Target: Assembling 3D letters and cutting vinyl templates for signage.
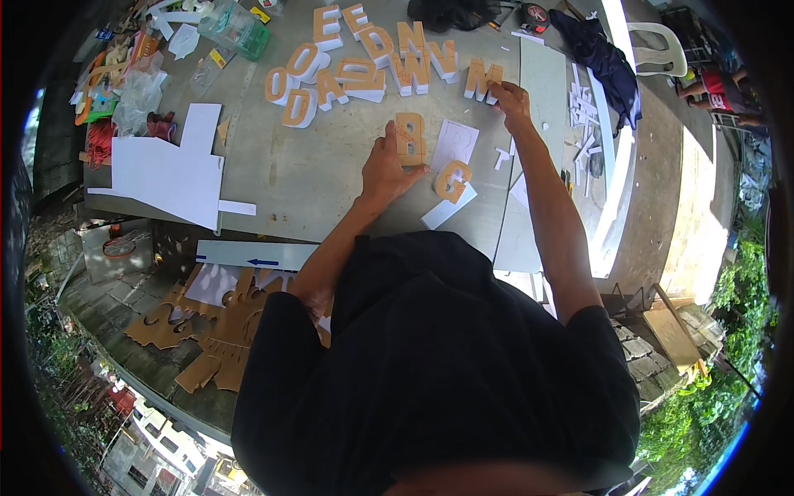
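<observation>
My right hand reaches to the far right of the letter group. Its fingers are closed on the upper right corner of a letter-shaped block with a brown face and white sides. Nearer to me, my left hand lies beside another brown letter-shaped block with two holes. Its fingers stretch along that block's left side and the thumb points right below it, so the hand is open; whether it presses on the block I cannot tell. A curved letter-shaped block sits to the right, partly over a white strip.
Several more letter blocks cluster at the far middle of the grey table. A white sheet and plastic bags occupy the left. White scraps, dark cloth and a tape measure lie right. Cut cardboard hangs below the near edge.
</observation>
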Demonstrator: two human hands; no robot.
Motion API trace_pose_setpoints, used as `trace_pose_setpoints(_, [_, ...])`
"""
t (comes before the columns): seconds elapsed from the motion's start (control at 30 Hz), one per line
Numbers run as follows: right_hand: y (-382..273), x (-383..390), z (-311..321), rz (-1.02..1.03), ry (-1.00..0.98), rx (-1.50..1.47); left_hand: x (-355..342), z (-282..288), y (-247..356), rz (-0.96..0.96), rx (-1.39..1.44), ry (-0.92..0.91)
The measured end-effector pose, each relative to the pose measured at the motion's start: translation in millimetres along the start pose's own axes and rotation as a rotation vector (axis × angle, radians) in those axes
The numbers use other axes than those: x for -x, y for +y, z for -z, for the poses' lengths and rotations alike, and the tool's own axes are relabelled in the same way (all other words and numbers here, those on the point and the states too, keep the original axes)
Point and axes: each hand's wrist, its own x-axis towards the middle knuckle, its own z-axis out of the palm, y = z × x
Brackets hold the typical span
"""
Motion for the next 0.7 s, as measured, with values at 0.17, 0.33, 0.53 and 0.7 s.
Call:
trace_pose_setpoints(0.17, [-4.3,3.3,1.5,-0.054,0.047,0.241,-1.1,-3.1,13.3,0.08,-0.107,0.004])
trace_pose_setpoints(0.33, [4.8,16.7,-3.8,-0.001,0.162,0.217,1.1,-7.1,13.0,0.063,-0.111,0.059])
trace_pose_setpoints(0.53, [20.9,126.7,10.0,0.322,0.122,0.11,4.5,-16.1,-5.3,-0.047,-0.073,0.144])
trace_pose_setpoints(0.7, [40.0,227.0,3.8,0.443,-0.279,0.492,12.1,-16.7,-13.9,-0.176,-0.053,0.259])
